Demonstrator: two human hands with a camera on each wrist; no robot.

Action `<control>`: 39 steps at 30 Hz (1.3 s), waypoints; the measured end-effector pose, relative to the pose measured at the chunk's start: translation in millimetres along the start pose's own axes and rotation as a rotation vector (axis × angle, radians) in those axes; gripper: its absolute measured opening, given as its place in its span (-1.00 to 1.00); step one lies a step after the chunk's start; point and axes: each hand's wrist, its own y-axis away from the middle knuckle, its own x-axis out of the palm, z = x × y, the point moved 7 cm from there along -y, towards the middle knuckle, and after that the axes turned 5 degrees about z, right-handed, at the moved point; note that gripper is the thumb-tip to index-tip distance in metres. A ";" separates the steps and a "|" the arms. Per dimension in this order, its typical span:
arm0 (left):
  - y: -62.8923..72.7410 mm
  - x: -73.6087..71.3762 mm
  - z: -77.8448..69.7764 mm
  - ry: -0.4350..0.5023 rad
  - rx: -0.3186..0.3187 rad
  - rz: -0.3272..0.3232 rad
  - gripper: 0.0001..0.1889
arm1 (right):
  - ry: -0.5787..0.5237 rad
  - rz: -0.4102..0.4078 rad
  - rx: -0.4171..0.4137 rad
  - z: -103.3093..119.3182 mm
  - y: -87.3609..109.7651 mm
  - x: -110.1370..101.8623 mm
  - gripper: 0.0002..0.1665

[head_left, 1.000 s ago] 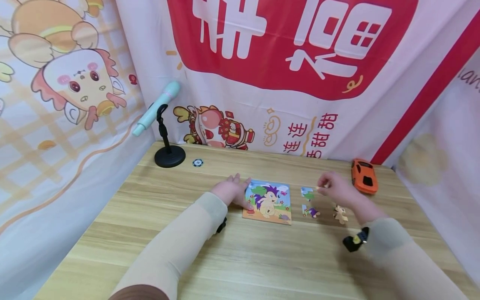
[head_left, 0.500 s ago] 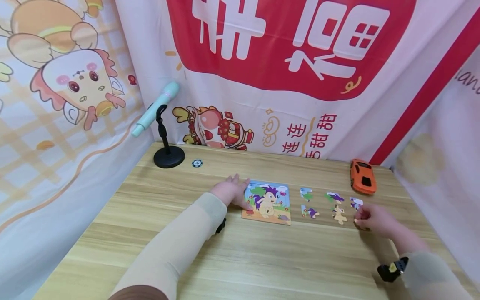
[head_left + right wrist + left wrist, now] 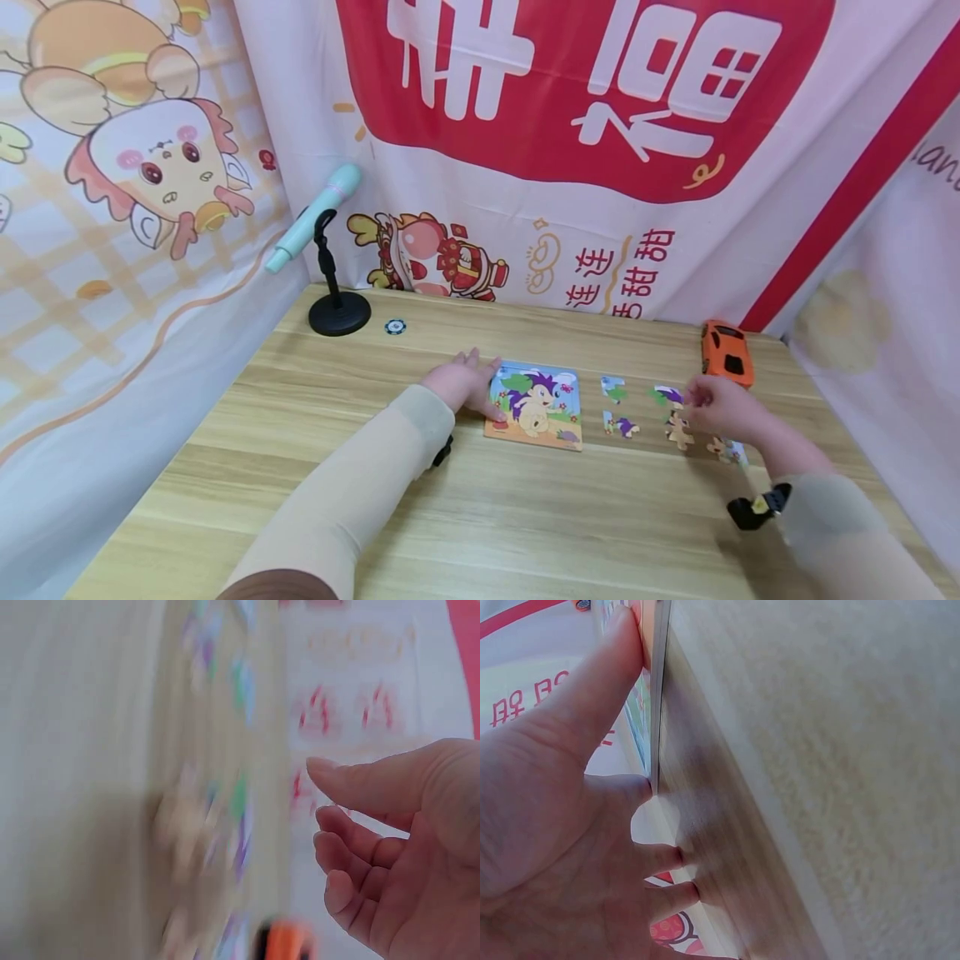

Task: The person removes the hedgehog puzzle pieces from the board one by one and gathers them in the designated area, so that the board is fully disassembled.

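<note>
The right hand [image 3: 723, 407] was poised above the right part of the table [image 3: 465, 517], thumb facing loosely curled fingers across a small gap, with nothing visible between them in the right wrist view. Just left of those fingertips, in the head view, lay the green-and-purple piece [image 3: 666, 395], its long axis running roughly sideways; blur in the wrist view hid how high the fingers stood above it. The pale piece [image 3: 679, 431] lay on the person's side of it, its length running away from the body, and the far-right piece [image 3: 720, 449] sat below the hand, partly covered by it. Farther left, the blue-and-green piece [image 3: 612, 389] and the purple piece [image 3: 624, 427] lay one behind the other, between the right hand and the board [image 3: 536, 407]. That board, nearly square and without a clear long axis, lay flat to the left of all five, well apart from the right fingers. The left hand [image 3: 465, 383] was the nearer to it: its thumb rested on the board's left margin, the other fingers spread and fairly straight around the far-left corner and down to the table, curled round nothing.
</note>
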 end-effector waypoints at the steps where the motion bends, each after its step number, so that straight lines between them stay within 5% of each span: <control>1: 1.5 -0.2 0.1 0.000 -0.001 0.004 0.28 | 0.004 -0.001 -0.026 13.4 -5.2 1.6 -0.85; 8: 21.2 -5.8 -5.0 -0.022 0.006 0.000 0.33 | -0.020 0.041 -0.224 107.7 -41.8 48.1 -0.81; 15: 33.8 -9.9 -9.2 -0.057 0.008 0.009 0.36 | -0.033 0.085 -0.210 158.3 -72.7 117.7 -0.68; 21: 31.3 -8.7 -9.2 -0.053 0.017 0.015 0.37 | -0.041 0.081 -0.140 165.3 -84.0 149.1 -0.51; 30: 30.6 -10.3 -8.7 -0.105 0.026 0.003 0.50 | -0.087 0.068 -0.109 162.6 -86.7 155.5 -0.55; 39: 60.2 -20.1 -18.5 -0.148 0.068 -0.026 0.47 | -0.136 0.079 -0.104 160.5 -87.9 156.5 -0.53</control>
